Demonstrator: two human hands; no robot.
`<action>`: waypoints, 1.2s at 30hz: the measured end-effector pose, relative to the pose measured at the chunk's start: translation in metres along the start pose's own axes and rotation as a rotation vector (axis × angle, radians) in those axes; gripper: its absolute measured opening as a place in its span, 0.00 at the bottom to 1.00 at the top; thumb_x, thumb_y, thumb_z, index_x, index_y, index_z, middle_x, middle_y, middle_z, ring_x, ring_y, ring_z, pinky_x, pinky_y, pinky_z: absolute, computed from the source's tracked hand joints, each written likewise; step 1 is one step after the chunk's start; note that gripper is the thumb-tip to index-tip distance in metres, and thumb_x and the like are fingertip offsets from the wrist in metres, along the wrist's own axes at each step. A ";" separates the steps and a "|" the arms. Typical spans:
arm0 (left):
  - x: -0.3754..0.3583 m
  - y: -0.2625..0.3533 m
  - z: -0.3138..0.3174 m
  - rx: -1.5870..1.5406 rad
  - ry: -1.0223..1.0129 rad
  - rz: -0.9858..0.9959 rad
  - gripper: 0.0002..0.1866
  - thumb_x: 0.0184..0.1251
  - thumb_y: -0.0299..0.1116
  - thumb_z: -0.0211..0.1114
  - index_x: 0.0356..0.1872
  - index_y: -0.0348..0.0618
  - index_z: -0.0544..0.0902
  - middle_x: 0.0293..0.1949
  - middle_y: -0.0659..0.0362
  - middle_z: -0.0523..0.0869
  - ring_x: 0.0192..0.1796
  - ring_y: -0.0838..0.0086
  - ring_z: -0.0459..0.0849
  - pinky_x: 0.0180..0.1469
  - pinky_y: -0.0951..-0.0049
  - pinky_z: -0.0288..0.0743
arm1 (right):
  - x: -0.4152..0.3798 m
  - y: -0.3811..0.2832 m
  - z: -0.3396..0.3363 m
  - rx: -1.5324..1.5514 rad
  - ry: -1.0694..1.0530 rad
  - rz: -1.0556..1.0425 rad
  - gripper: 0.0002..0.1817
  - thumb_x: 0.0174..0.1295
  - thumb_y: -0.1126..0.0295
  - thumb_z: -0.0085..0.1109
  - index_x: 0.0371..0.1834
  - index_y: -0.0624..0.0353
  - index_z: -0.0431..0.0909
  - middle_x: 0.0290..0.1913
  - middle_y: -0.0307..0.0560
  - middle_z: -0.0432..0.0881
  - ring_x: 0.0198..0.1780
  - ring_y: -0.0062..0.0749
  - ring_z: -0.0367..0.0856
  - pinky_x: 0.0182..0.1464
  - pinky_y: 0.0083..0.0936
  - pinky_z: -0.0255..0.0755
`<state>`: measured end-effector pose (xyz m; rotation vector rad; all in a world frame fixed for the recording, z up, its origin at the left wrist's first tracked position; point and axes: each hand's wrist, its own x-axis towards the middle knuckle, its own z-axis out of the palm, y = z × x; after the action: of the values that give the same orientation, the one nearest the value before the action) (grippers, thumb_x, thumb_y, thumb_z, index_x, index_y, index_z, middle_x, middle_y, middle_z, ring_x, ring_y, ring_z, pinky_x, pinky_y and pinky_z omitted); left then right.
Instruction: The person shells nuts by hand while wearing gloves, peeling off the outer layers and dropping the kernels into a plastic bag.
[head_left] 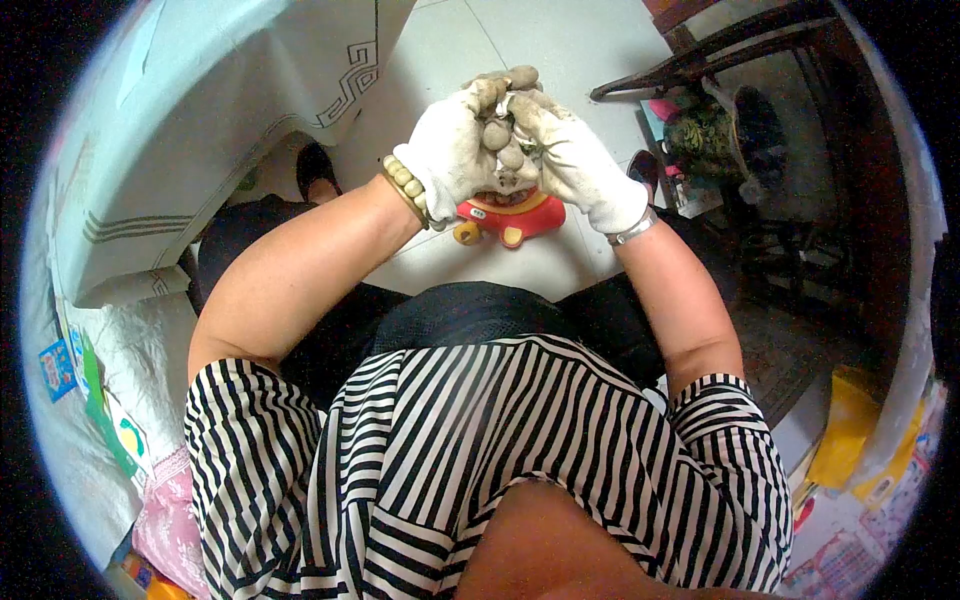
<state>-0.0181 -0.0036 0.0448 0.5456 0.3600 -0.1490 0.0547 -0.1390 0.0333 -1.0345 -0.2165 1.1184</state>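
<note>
My left hand point(452, 140), in a white glove with soiled grey-brown fingers, is closed, its fingers curled inward. Facing it, my right hand point(575, 160) in a matching stained glove is closed too, and the fingers of both meet. A little green shows between the gloves, but what they hold is mostly hidden and I cannot make it out. Below the hands, a red and yellow plastic thing point(540, 218), like a child's ride-on toy, stands on the floor. Something brownish lies on it, partly covered by the gloves.
A pale cloth with a dark key pattern point(230, 120) hangs at the left. Dark wooden furniture point(800, 150) stands at the right, with a patterned green item point(700, 140) beside it. My feet rest on the light tiled floor point(450, 40). A yellow bag point(850, 430) is at lower right.
</note>
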 end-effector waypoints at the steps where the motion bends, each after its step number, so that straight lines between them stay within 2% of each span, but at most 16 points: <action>1: 0.005 -0.001 -0.011 -0.001 0.000 0.000 0.21 0.75 0.38 0.39 0.61 0.40 0.70 0.50 0.55 0.80 0.36 0.71 0.80 0.46 0.67 0.79 | 0.000 0.000 -0.002 0.026 -0.051 0.019 0.14 0.71 0.64 0.46 0.54 0.57 0.70 0.44 0.40 0.77 0.41 0.21 0.81 0.40 0.16 0.80; 3: 0.012 0.003 -0.028 -0.202 -0.502 -0.067 0.22 0.75 0.39 0.38 0.61 0.40 0.69 0.52 0.55 0.79 0.41 0.72 0.80 0.48 0.67 0.79 | 0.001 0.002 -0.007 0.052 -0.101 0.040 0.14 0.71 0.64 0.47 0.55 0.57 0.69 0.44 0.40 0.77 0.40 0.22 0.81 0.40 0.17 0.80; 4: 0.009 0.003 -0.022 -0.204 -0.501 -0.067 0.22 0.75 0.39 0.38 0.61 0.40 0.69 0.52 0.55 0.79 0.41 0.72 0.80 0.48 0.67 0.79 | 0.003 0.003 -0.008 0.084 -0.131 0.031 0.14 0.71 0.64 0.47 0.55 0.57 0.69 0.44 0.40 0.77 0.40 0.22 0.81 0.40 0.17 0.80; 6: 0.001 0.002 -0.005 0.044 -0.003 0.014 0.22 0.76 0.41 0.37 0.61 0.39 0.69 0.51 0.55 0.79 0.38 0.72 0.80 0.46 0.67 0.79 | 0.001 0.002 -0.005 0.116 -0.162 0.022 0.14 0.70 0.65 0.47 0.55 0.57 0.69 0.44 0.40 0.77 0.40 0.22 0.81 0.41 0.18 0.81; 10: 0.002 0.006 -0.010 0.008 -0.242 -0.031 0.23 0.76 0.42 0.36 0.61 0.39 0.69 0.49 0.55 0.80 0.40 0.72 0.79 0.46 0.68 0.78 | -0.003 -0.001 0.002 0.121 -0.047 0.056 0.13 0.70 0.65 0.47 0.54 0.57 0.69 0.45 0.41 0.78 0.39 0.22 0.80 0.41 0.19 0.81; 12: -0.003 0.003 0.006 0.058 0.033 0.026 0.23 0.76 0.42 0.36 0.62 0.40 0.69 0.44 0.57 0.81 0.34 0.73 0.78 0.42 0.70 0.78 | -0.001 0.001 -0.005 0.132 -0.068 0.052 0.13 0.70 0.65 0.47 0.54 0.57 0.70 0.45 0.41 0.78 0.39 0.22 0.80 0.41 0.20 0.81; 13: -0.003 0.003 0.004 0.058 0.033 0.026 0.23 0.76 0.42 0.36 0.62 0.40 0.69 0.44 0.57 0.81 0.34 0.73 0.78 0.42 0.70 0.78 | 0.000 0.002 -0.008 0.152 -0.110 0.045 0.13 0.70 0.65 0.47 0.53 0.57 0.69 0.45 0.42 0.78 0.40 0.22 0.81 0.41 0.20 0.81; 16: 0.005 0.001 -0.019 0.063 -0.091 -0.026 0.23 0.76 0.43 0.36 0.62 0.41 0.69 0.42 0.57 0.81 0.35 0.74 0.78 0.43 0.70 0.78 | 0.002 0.007 -0.014 0.175 -0.184 0.028 0.13 0.71 0.65 0.46 0.53 0.58 0.69 0.43 0.44 0.79 0.40 0.24 0.81 0.41 0.21 0.81; 18: 0.010 -0.001 -0.028 -0.066 -0.388 -0.042 0.23 0.76 0.44 0.37 0.61 0.40 0.70 0.43 0.57 0.81 0.35 0.75 0.79 0.42 0.71 0.78 | 0.001 0.006 -0.012 0.178 -0.218 0.018 0.12 0.71 0.65 0.45 0.52 0.58 0.69 0.42 0.46 0.79 0.41 0.25 0.82 0.41 0.21 0.81; 19: 0.009 -0.001 -0.025 -0.066 -0.388 -0.042 0.23 0.76 0.44 0.37 0.61 0.40 0.70 0.43 0.57 0.81 0.35 0.75 0.79 0.42 0.71 0.78 | 0.000 0.005 -0.006 0.268 -0.250 0.020 0.11 0.71 0.66 0.45 0.51 0.59 0.70 0.41 0.47 0.80 0.40 0.26 0.82 0.41 0.23 0.81; 21: 0.007 -0.003 -0.017 0.032 -0.128 -0.010 0.23 0.76 0.43 0.40 0.59 0.39 0.72 0.41 0.58 0.81 0.36 0.75 0.79 0.43 0.72 0.78 | -0.001 0.004 -0.004 0.358 -0.281 0.021 0.11 0.70 0.66 0.46 0.49 0.59 0.70 0.40 0.48 0.80 0.40 0.28 0.82 0.41 0.25 0.81; 23: 0.008 -0.004 -0.013 0.099 -0.075 0.020 0.22 0.76 0.43 0.41 0.58 0.39 0.73 0.41 0.58 0.81 0.36 0.75 0.80 0.43 0.73 0.78 | 0.001 0.007 -0.009 0.247 -0.100 0.074 0.13 0.70 0.64 0.46 0.50 0.59 0.71 0.43 0.49 0.80 0.43 0.33 0.82 0.45 0.33 0.81; 28: -0.005 0.001 0.009 0.495 0.102 0.165 0.20 0.76 0.43 0.44 0.49 0.39 0.78 0.42 0.57 0.82 0.41 0.76 0.81 0.49 0.74 0.75 | 0.001 0.003 -0.005 0.357 -0.119 -0.009 0.18 0.69 0.57 0.48 0.52 0.58 0.73 0.47 0.49 0.79 0.48 0.41 0.81 0.48 0.42 0.79; 31: 0.007 -0.004 -0.004 0.537 -0.018 0.273 0.21 0.76 0.45 0.42 0.46 0.39 0.78 0.41 0.57 0.82 0.42 0.75 0.81 0.49 0.73 0.76 | 0.002 -0.002 -0.007 0.268 -0.118 -0.055 0.20 0.67 0.54 0.49 0.52 0.56 0.74 0.49 0.48 0.79 0.49 0.42 0.80 0.48 0.43 0.79; 34: 0.007 -0.004 -0.011 0.746 0.069 0.269 0.23 0.76 0.47 0.42 0.49 0.38 0.77 0.42 0.56 0.83 0.43 0.73 0.81 0.51 0.72 0.75 | 0.007 0.003 -0.013 0.315 -0.161 -0.034 0.20 0.68 0.53 0.48 0.53 0.56 0.74 0.48 0.48 0.79 0.49 0.42 0.80 0.48 0.42 0.79; 36: 0.016 -0.006 -0.016 0.562 0.070 0.143 0.24 0.76 0.48 0.41 0.51 0.38 0.76 0.43 0.56 0.82 0.45 0.72 0.81 0.52 0.72 0.75 | 0.010 0.004 -0.018 0.405 -0.232 0.027 0.19 0.68 0.54 0.48 0.53 0.57 0.74 0.47 0.47 0.79 0.48 0.40 0.81 0.47 0.38 0.80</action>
<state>-0.0096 -0.0008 0.0230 1.1306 0.3448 -0.0912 0.0675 -0.1410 0.0172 -0.5499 -0.1519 1.2453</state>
